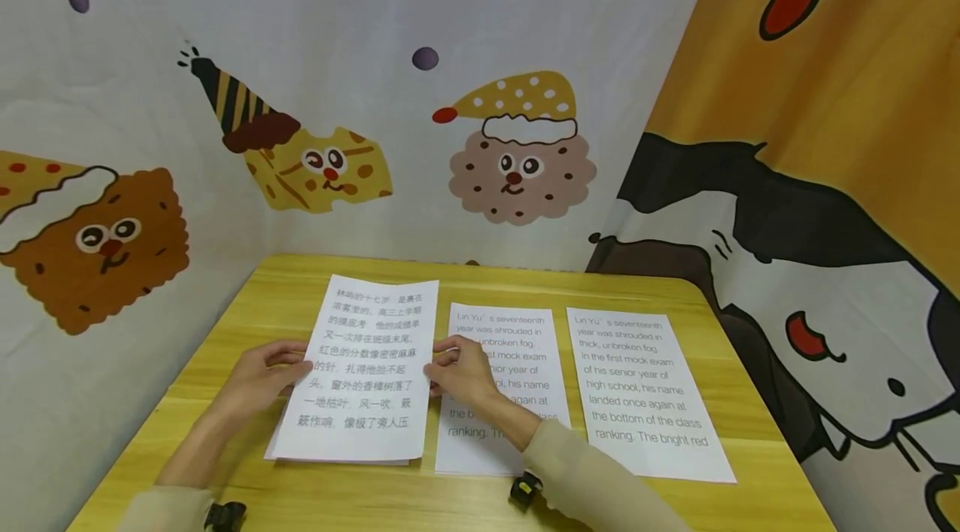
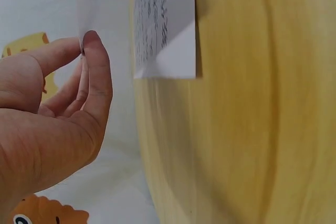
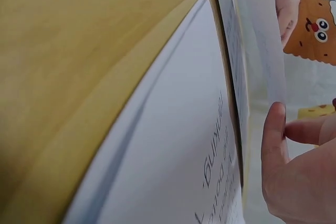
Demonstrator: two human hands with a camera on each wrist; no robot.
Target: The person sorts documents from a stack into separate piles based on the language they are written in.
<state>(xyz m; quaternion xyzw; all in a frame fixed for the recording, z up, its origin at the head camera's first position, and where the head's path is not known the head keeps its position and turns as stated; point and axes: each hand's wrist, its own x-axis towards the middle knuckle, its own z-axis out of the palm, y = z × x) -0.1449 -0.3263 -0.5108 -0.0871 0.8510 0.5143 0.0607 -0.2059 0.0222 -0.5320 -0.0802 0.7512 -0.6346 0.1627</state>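
Observation:
A sheet of paper with printed Chinese text [image 1: 367, 373] is held up over the left part of the table. My left hand [image 1: 262, 382] pinches its left edge between thumb and fingers; in the left wrist view that hand [image 2: 63, 93] grips the thin sheet [image 2: 90, 3] clear of the wood. On the opposite edge, my right hand [image 1: 467, 378] pinches the same sheet, as the right wrist view confirms with thumb and finger [image 3: 275, 124] on it. Beneath lies another printed sheet [image 2: 173, 45], mostly hidden from the head view.
Beside the held page, a stack of English-text sheets [image 1: 517, 323] lies under my right forearm. Farther right is another English-text page [image 1: 637, 382]. The wooden table [image 1: 375, 499] meets cartoon-printed curtains [image 1: 510, 15] at its back and sides.

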